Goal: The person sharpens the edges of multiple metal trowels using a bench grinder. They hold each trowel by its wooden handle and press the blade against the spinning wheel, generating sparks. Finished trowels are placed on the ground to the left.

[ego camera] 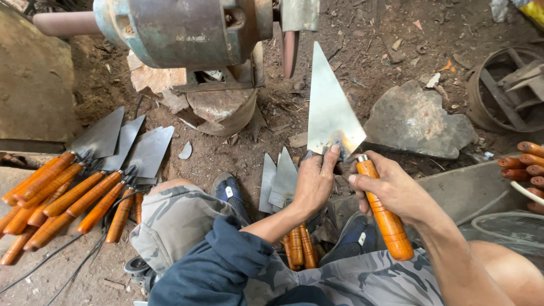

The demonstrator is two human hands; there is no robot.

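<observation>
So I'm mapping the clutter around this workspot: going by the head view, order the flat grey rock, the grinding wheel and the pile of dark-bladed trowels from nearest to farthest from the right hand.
1. Flat grey rock, just above the right hand.
2. Grinding wheel, up and to the left, near the top edge.
3. Pile of dark-bladed trowels, far left, beyond the left hand.

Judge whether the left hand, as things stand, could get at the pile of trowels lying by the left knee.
Probably yes, once it lets go: the left hand is pressing the held trowel's blade, and the pile of trowels lies uncovered on the ground beside the left knee.
</observation>
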